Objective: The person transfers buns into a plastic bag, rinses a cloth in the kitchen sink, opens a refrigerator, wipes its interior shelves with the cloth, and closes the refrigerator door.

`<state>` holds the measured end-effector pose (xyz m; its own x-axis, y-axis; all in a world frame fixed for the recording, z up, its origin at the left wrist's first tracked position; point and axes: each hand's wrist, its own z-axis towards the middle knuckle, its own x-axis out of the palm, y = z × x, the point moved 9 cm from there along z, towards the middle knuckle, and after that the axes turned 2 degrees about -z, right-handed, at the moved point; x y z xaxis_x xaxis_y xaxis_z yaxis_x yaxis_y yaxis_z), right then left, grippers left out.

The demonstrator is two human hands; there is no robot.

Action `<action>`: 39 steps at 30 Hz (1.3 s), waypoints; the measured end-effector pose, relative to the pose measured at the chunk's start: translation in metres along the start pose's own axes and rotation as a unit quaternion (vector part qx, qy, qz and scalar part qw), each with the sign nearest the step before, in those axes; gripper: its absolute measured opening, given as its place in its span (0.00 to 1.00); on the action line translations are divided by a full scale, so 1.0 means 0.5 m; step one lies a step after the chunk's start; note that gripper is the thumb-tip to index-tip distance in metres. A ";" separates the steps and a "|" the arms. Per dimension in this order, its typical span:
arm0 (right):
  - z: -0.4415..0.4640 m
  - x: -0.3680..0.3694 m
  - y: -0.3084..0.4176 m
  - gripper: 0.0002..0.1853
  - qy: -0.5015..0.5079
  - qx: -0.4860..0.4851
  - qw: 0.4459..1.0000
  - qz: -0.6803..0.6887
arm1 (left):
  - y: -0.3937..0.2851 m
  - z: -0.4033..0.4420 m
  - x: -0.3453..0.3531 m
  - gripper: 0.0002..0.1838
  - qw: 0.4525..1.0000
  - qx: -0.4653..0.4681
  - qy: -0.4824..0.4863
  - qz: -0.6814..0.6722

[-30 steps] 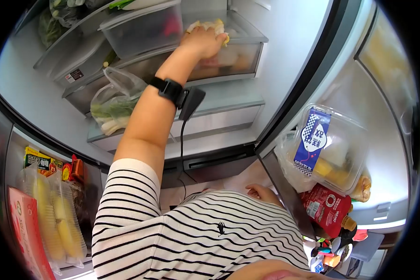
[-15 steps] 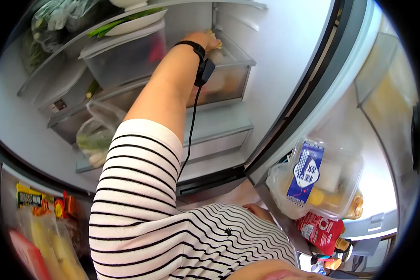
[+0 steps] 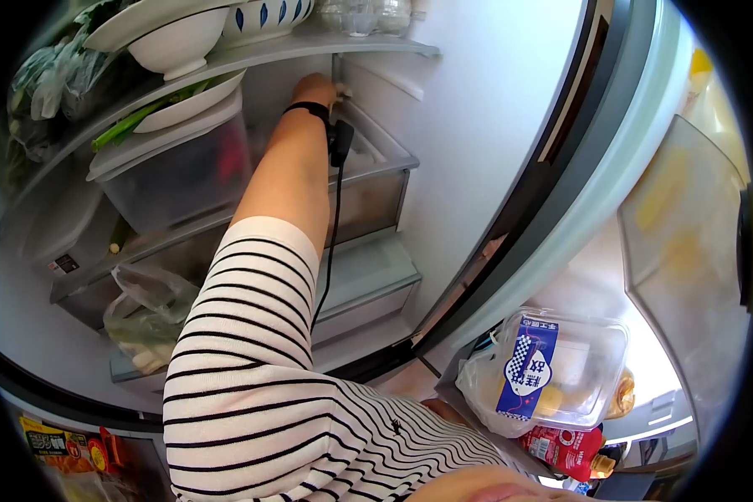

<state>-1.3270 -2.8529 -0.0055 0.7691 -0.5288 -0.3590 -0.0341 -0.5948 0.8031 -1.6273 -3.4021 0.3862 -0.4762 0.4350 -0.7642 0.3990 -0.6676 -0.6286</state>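
Observation:
My left hand (image 3: 314, 88) reaches deep into the fridge, above the frosted drawer (image 3: 368, 205) at the back right. Its fingers look closed around a small pale yellowish thing (image 3: 341, 94) that I cannot identify. A black band and a black device (image 3: 340, 142) with a cable are on that wrist. Left of the forearm is a lidded clear container (image 3: 180, 171) with a white dish (image 3: 188, 107) and green stalks on top. Beyond the striped shirt shows a dark patch of skin (image 3: 445, 412), perhaps my right hand; its fingers are hidden.
Bowls (image 3: 180, 42) stand on the upper shelf (image 3: 309, 52), beside bagged greens (image 3: 50, 88). A plastic bag of vegetables (image 3: 151, 314) lies low on the left. The open right door holds a clear food box (image 3: 590, 368) and a red pouch (image 3: 560, 448). Food packets (image 3: 54, 443) sit in the left door.
The view has shifted, so the fridge contents sit lower and further left, and upper-shelf bowls have come into view. My left hand remains at the back, above the drawer.

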 end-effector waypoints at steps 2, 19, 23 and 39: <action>-0.001 0.002 0.000 0.22 0.003 -0.002 1.000 -0.007 | 0.022 0.007 0.005 0.23 0.976 -0.072 0.017 -0.204; 0.031 0.049 0.147 0.19 0.061 -0.126 0.983 -0.122 | -0.132 -0.308 0.123 0.09 0.933 0.117 0.019 -0.340; 0.030 0.073 0.157 0.20 0.110 -0.102 0.977 -0.151 | -0.129 -0.407 0.094 0.10 0.843 0.088 0.087 -0.523; -0.011 0.013 0.046 0.23 0.043 -0.031 0.989 -0.136 | -0.255 -0.220 0.056 0.25 0.804 0.128 -0.333 -0.476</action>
<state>-1.3194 -2.8665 0.0133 0.7959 -0.2991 -0.5264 0.2187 -0.6687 0.7107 -1.6053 -3.2381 0.4290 -0.8183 0.4586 0.3465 -0.5283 -0.3628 -0.7676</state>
